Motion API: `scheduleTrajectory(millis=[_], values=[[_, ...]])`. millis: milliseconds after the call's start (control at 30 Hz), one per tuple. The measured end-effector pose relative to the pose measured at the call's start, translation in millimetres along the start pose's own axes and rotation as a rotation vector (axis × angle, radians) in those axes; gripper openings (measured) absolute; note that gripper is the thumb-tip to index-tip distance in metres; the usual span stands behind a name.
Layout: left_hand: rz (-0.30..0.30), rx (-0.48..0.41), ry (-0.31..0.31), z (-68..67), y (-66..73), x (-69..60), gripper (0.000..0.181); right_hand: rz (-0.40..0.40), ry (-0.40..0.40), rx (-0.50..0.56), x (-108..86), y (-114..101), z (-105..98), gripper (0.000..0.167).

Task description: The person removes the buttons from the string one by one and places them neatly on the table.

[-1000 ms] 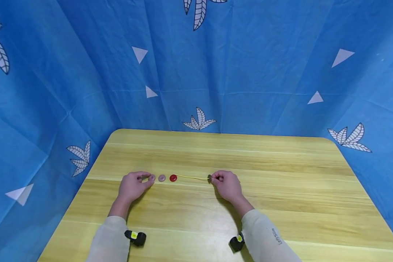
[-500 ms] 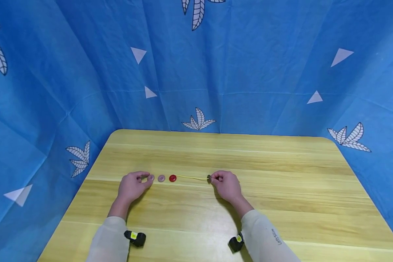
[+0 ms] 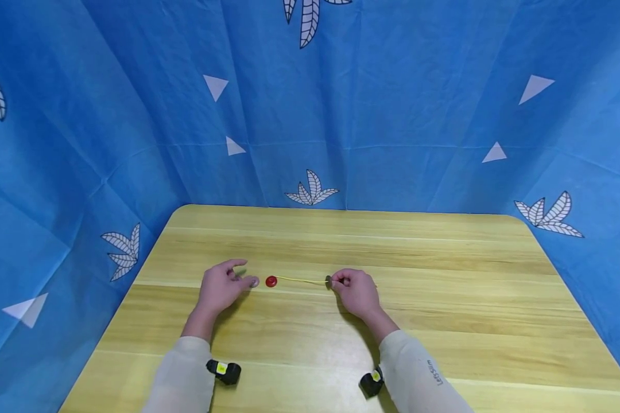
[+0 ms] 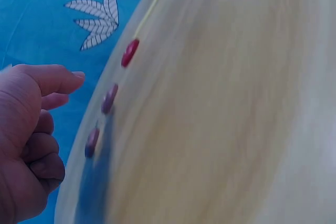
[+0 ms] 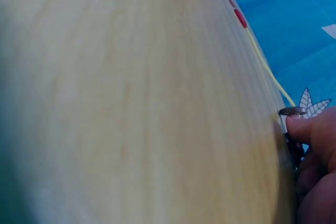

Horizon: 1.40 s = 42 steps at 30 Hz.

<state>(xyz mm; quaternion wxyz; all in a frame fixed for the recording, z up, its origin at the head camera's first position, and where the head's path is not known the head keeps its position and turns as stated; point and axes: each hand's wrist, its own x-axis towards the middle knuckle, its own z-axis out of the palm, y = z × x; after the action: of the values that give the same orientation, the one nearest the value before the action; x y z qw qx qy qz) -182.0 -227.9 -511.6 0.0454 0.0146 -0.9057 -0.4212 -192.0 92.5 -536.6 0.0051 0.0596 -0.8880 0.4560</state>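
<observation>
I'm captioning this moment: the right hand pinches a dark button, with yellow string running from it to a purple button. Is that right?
Not quite: the yellow string runs to the red button, as the head view shows. The right hand does pinch a dark button.

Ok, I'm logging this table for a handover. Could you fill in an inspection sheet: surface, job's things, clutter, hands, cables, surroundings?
Surface: wood-grain table, rounded far corners.
Job's things: red button and two purplish buttons in a row on the table; yellow cord runs from the red button to a dark button. Whether the cord threads the red one, I cannot tell.
Clutter: nothing seen.
Left hand: near the purplish buttons, holding neither.
Right hand: pinches the dark button.
Cables: nothing seen besides the cord.
Surroundings: blue curtain with pale leaves and triangles, behind and beside the table.
</observation>
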Motion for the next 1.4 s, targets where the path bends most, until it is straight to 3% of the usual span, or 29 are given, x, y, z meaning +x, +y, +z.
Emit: scheduleTrajectory(millis=[367,600,833,1133,1233,1400], values=[[0.041,-0.018,-0.069,25.9,43.4,14.3,0.047,0.007,0.004,-0.001,-0.8,-2,-1,0.008],[-0.025,0.008,-0.084,42.5,66.2,18.6,0.046,0.002,0.012,-0.002,-0.1,-1,-1,0.009],[0.084,-0.026,-0.122,57.0,70.7,21.4,0.043,0.014,0.0,0.0,-0.5,-2,-1,0.009],[0.028,-0.026,-0.14,76.0,76.9,21.0,0.038,0.003,0.011,-0.009,-0.7,-1,-1,0.01],[0.064,-0.047,-0.163,82.9,78.3,21.5,0.034,-0.003,0.011,-0.005,-0.5,-1,-1,0.01],[0.102,-0.005,-0.189,91.3,82.4,19.3,0.02,-0.002,0.008,0.009,-0.2,-2,-1,0.01]])
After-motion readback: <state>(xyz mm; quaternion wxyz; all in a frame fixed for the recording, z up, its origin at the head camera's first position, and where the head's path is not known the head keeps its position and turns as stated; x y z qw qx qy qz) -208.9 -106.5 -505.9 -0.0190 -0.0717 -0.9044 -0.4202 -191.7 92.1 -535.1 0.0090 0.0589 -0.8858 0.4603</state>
